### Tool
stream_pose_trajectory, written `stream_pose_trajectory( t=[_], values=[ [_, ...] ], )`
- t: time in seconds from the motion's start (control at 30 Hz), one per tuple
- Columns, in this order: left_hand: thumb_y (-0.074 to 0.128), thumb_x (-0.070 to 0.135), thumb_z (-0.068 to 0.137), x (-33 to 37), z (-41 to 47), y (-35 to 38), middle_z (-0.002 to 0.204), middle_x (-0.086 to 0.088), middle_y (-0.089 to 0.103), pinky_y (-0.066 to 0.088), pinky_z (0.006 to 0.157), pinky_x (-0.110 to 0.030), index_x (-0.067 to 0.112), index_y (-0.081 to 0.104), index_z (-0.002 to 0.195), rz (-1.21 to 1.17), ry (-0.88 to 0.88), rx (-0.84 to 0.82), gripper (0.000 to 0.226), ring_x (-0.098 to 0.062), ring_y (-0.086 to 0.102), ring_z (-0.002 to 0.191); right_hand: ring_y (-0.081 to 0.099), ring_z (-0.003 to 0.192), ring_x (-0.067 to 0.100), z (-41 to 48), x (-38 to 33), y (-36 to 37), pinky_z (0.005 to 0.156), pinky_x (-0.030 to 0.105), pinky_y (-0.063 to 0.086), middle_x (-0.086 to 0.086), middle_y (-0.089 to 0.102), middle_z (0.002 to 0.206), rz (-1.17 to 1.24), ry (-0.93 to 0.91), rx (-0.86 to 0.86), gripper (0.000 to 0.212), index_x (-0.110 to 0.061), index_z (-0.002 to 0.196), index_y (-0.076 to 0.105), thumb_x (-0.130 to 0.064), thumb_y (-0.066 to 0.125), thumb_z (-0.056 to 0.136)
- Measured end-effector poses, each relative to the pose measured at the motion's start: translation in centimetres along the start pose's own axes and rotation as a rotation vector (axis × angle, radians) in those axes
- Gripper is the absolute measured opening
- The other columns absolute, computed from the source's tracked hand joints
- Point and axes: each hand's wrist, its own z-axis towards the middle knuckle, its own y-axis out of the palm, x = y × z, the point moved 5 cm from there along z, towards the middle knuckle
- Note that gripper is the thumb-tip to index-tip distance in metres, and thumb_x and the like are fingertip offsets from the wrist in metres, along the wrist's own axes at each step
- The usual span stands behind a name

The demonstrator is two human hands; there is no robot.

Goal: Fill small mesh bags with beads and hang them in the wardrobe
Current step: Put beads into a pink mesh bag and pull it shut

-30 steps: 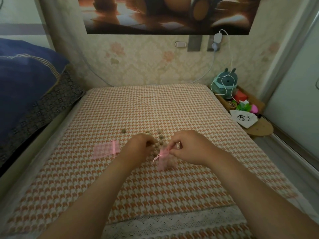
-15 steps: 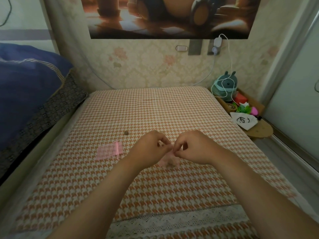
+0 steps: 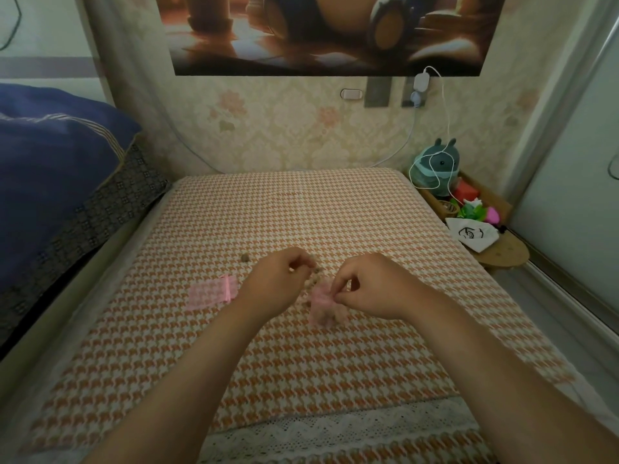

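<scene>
My right hand [image 3: 368,289] pinches the top edge of a small pink mesh bag [image 3: 322,308] that hangs down onto the houndstooth bed cover [image 3: 301,212]; beads show through its mesh. Just left of it, my left hand [image 3: 278,283] has its fingers curled over a few small brown beads [image 3: 316,271] lying on the cover; whether it holds one is hidden. A single bead [image 3: 245,258] lies apart, further left. A second pink mesh bag [image 3: 209,293] lies flat on the cover to the left of my left wrist.
A blue quilt [image 3: 50,169] is piled along the left side. At the right stands a small wooden stand [image 3: 502,252] with a plush toy [image 3: 435,165], a white pouch [image 3: 474,234] and small toys. A white sliding door [image 3: 576,182] runs along the far right.
My left hand has drawn away from the bag's mouth to the left, back over the loose beads. My right hand keeps its pinch on the bag.
</scene>
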Motion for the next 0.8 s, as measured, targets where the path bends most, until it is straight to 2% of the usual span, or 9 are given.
stream_pose_trajectory(
  t=[0.07, 0.13, 0.2, 0.27, 0.4, 0.53, 0.67, 0.73, 0.8],
  values=[
    [0.058, 0.019, 0.093, -1.6, 0.3, 0.0, 0.092, 0.013, 0.072, 0.058, 0.075, -0.035, 0.031, 0.072, 0.092, 0.152, -0.024, -0.010, 0.018, -0.008, 0.066, 0.079, 0.061, 0.080, -0.003, 0.0, 0.1, 0.1, 0.076, 0.028, 0.055, -0.028, 0.062, 0.085, 0.013, 0.008, 0.009, 0.004, -0.037, 0.089, 0.077, -0.034, 0.075, 0.087],
    [0.061, 0.019, 0.092, -2.7, 0.2, 0.8, 0.101, 0.011, 0.071, 0.056, 0.078, -0.031, 0.030, 0.075, 0.098, 0.263, -0.020, -0.081, 0.019, -0.011, 0.066, 0.087, 0.060, 0.082, -0.004, 0.1, 0.1, 0.2, 0.078, 0.030, 0.056, -0.027, 0.063, 0.089, 0.015, 0.014, 0.012, 0.004, -0.037, 0.089, 0.077, -0.035, 0.074, 0.088],
    [0.067, 0.024, 0.089, -2.7, 0.1, 2.0, 0.103, 0.005, 0.069, 0.048, 0.076, -0.026, 0.027, 0.076, 0.103, 0.333, 0.090, -0.163, 0.017, -0.016, 0.063, 0.094, 0.059, 0.082, -0.005, 0.1, 0.1, 0.3, 0.079, 0.028, 0.055, -0.027, 0.063, 0.091, 0.019, 0.016, 0.020, 0.003, -0.037, 0.089, 0.076, -0.036, 0.073, 0.088],
    [0.066, 0.021, 0.088, -2.1, -0.2, 3.1, 0.098, -0.002, 0.068, 0.039, 0.073, -0.027, 0.019, 0.075, 0.101, 0.408, 0.215, -0.227, 0.016, -0.023, 0.059, 0.094, 0.061, 0.082, -0.004, 0.1, 0.2, 0.2, 0.077, 0.026, 0.054, -0.029, 0.062, 0.088, 0.027, 0.017, 0.032, 0.004, -0.038, 0.088, 0.075, -0.035, 0.073, 0.089],
    [0.059, 0.013, 0.086, -2.0, -0.1, 4.1, 0.101, -0.011, 0.068, 0.045, 0.079, -0.034, 0.011, 0.072, 0.097, 0.432, 0.219, -0.241, 0.017, -0.028, 0.057, 0.099, 0.062, 0.077, -0.001, 0.2, 0.6, 0.4, 0.074, 0.026, 0.054, -0.029, 0.063, 0.086, 0.031, 0.023, 0.042, 0.003, -0.037, 0.088, 0.076, -0.035, 0.073, 0.088],
    [0.067, 0.012, 0.083, -2.8, 0.3, 4.0, 0.089, -0.005, 0.072, 0.050, 0.073, -0.033, 0.015, 0.074, 0.090, 0.314, 0.139, -0.202, 0.010, -0.022, 0.063, 0.083, 0.063, 0.077, -0.001, 0.3, 1.0, 0.5, 0.074, 0.029, 0.056, -0.027, 0.065, 0.089, 0.051, 0.024, 0.057, 0.003, -0.037, 0.088, 0.076, -0.037, 0.073, 0.088],
    [0.073, 0.024, 0.087, -2.7, 1.1, 2.0, 0.083, 0.000, 0.070, 0.052, 0.068, -0.027, 0.015, 0.070, 0.092, 0.014, -0.061, 0.007, 0.011, -0.014, 0.064, 0.076, 0.062, 0.077, -0.001, 0.3, 0.9, 0.6, 0.075, 0.032, 0.057, -0.025, 0.067, 0.094, 0.044, 0.023, 0.059, 0.004, -0.038, 0.089, 0.076, -0.037, 0.072, 0.087],
    [0.072, 0.027, 0.088, -1.7, 1.2, 0.9, 0.079, 0.002, 0.069, 0.048, 0.060, -0.020, 0.015, 0.069, 0.090, -0.112, -0.095, 0.097, 0.012, -0.009, 0.062, 0.069, 0.061, 0.075, -0.001, 0.4, 0.9, 0.6, 0.074, 0.033, 0.057, -0.025, 0.067, 0.090, 0.040, 0.020, 0.063, 0.003, -0.040, 0.085, 0.073, -0.039, 0.073, 0.087],
    [0.075, 0.027, 0.086, -0.3, 0.8, 0.2, 0.079, 0.004, 0.069, 0.047, 0.059, -0.015, 0.015, 0.069, 0.091, -0.227, -0.081, 0.129, 0.014, -0.004, 0.061, 0.067, 0.061, 0.076, -0.001, 0.4, 0.8, 0.5, 0.074, 0.036, 0.057, -0.024, 0.067, 0.087, 0.022, 0.015, 0.061, 0.009, -0.043, 0.079, 0.068, -0.041, 0.073, 0.086]
  ],
)
